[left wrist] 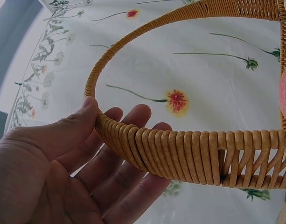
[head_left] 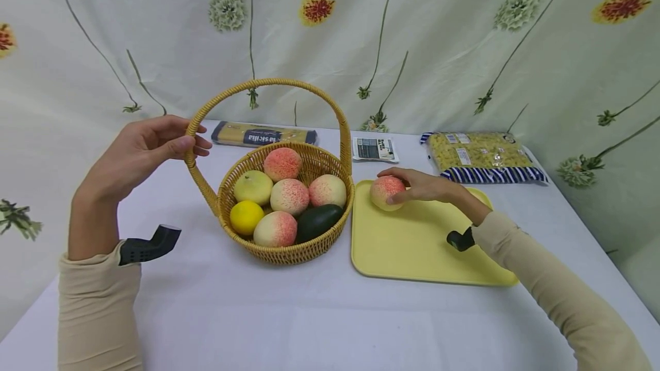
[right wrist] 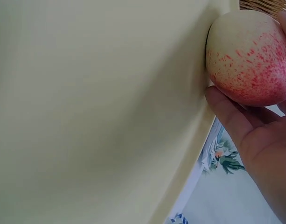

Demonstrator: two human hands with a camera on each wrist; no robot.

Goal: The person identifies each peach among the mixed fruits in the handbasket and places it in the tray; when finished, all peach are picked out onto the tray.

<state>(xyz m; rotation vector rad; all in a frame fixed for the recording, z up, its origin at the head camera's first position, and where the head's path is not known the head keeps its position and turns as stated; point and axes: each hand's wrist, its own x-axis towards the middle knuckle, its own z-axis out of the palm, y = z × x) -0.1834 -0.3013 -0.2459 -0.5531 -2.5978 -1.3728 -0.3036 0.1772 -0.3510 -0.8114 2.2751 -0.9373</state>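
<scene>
The basket handle is held by the left hand. At the tray's far left corner, a peach is gripped by the right hand.

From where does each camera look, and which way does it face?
Head: worn on the head, facing forward and down at basket and tray; left hand, right hand and both sleeves show.
Left wrist: worn there, facing past the left hand to the handle and flowered cloth; only that hand shows.
Right wrist: worn there, facing the tray and held peach; only the right hand shows.
Shared: head and right wrist views both show that peach.
</scene>
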